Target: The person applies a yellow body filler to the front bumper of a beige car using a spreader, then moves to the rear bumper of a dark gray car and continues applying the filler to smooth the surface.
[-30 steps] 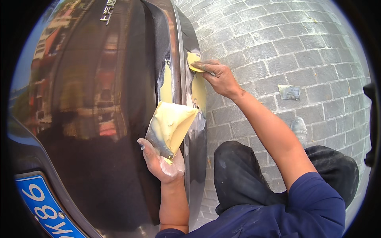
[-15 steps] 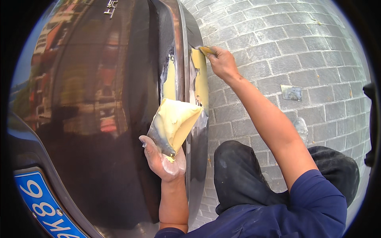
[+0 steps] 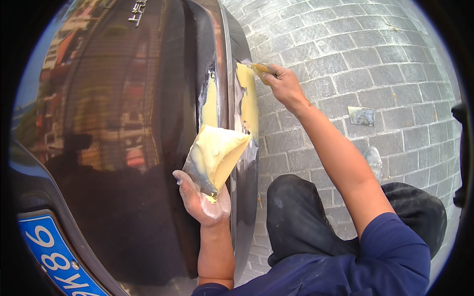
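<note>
My left hand grips the lower edge of a dark putty board, tilted up beside the car body. A thick heap of pale yellow body filler covers much of that board. Farther off, my right hand pinches a small yellow spreader at the outer edge of a filler patch on the car's corner panel. Another yellow strip of filler lies on the panel across the seam, its edges ragged against grey, sanded paint.
The dark brown car lid fills the left side, with a blue licence plate at lower left. Grey paving bricks stretch to the right. On them lie a smeared flat sheet and a clear plastic-looking piece near my knee.
My right hand has moved slightly right and nearer, turning the spreader so more of its face shows. My left hand and the putty board have barely moved.
</note>
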{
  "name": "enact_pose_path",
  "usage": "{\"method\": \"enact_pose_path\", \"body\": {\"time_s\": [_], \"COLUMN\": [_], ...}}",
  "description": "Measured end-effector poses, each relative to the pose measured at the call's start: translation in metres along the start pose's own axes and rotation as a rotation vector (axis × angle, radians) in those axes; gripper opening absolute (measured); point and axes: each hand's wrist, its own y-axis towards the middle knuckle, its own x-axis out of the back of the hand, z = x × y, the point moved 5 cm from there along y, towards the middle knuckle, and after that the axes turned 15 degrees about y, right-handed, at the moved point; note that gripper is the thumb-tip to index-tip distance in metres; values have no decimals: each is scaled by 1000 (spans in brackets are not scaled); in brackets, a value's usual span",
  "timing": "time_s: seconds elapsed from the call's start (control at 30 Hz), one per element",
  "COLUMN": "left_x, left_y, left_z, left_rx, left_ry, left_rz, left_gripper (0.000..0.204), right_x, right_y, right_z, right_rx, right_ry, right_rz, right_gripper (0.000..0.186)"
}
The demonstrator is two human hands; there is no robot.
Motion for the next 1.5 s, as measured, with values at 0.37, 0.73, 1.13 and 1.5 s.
{"method": "enact_pose_path", "body": {"time_s": [0.37,0.73,1.13,1.5], "left_x": [-2,-3,-7,-3], "left_y": [-3,-1,-1,-1], "left_z": [-3,-2,-5,-3], "left_rx": [-40,-3,1,0], "left_ry": [69,-18,-51,-1], "left_rz": [-53,9,12,-30], "left_gripper": [63,61,65,60], "right_x": [-31,-50,-4,-21], "right_y": [-19,-110,5,-97], "right_z": [11,40,-1,-6], "right_rx": [101,185,147,283], "right_ry": [-171,-114,-91,-220], "right_rz": [-4,91,49,163], "right_gripper": [30,31,32,35]}}
